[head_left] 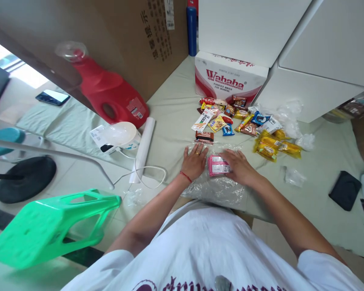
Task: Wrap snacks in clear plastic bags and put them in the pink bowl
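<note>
A clear plastic bag (214,192) lies spread on the cloth-covered surface in front of me. Near its middle rests a small stack of pink packets (217,165) with white labels. My left hand (194,163) lies flat on the bag just left of the stack, fingers stretched out; a red string circles its wrist. Over the right edge of the pink packets is my right hand (239,166), its fingers extended and touching them. Beyond the hands lies a pile of wrapped snacks (216,123), with a brown packet (204,138) nearest my left fingertips. Yellow packs (267,146) lie to the right.
Behind the snacks stands a Wahaha water box (230,76) against white cabinets. A red detergent bottle (112,95), a paper tub (127,137), a white roll (143,151) and a cable (154,167) are left. A green stool (48,226) lies tipped; a black pouch (345,190) sits right.
</note>
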{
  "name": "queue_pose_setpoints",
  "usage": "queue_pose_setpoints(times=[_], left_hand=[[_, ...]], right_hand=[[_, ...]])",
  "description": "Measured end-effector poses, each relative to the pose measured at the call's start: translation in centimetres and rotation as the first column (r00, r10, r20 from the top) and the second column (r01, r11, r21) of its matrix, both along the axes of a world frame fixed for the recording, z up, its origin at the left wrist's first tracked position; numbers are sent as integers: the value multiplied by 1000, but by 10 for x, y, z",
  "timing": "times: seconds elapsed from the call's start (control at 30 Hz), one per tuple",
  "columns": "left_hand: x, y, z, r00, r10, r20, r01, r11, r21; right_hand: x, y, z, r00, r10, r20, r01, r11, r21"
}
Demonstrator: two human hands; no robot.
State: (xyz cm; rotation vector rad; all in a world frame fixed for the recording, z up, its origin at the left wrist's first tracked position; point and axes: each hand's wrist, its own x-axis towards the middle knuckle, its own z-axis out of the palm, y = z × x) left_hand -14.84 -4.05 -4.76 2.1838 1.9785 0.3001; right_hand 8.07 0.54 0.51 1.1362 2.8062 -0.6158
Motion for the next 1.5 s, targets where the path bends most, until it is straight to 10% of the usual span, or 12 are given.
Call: queue_pose_setpoints(times=[0.43, 0.7, 0.87, 1.0, 1.13, 1.33, 1.5], left_hand=[[-1, -1, -2, 999, -10, 40, 9, 1000, 26], [-16, 3, -7, 975, 12, 222, -23, 999, 49], [-30, -16, 2, 968, 55, 244, -119, 959, 257], [-46, -48, 14, 936, -269, 227, 210, 945, 252], [-71, -71, 18, 773, -578, 260, 584, 809, 63], [-94, -77, 23, 755, -601, 261, 636, 769, -71], [-89, -56, 28, 784, -467, 408, 479, 874, 82]], right_hand=[[22, 9, 23, 996, -35, -79, 45, 990, 135], [-23, -11, -15, 1000, -4, -21, 5, 999, 50], [15, -34, 2, 969, -4, -246, 25, 996, 83], [54, -77, 3, 946, 92, -309, -86, 996, 34], [65, -103, -26, 942, 84, -326, -83, 996, 17], [58, -72, -3, 898, -162, -410, 52, 963, -265], [46, -23, 27, 892, -325, -314, 183, 895, -406]])
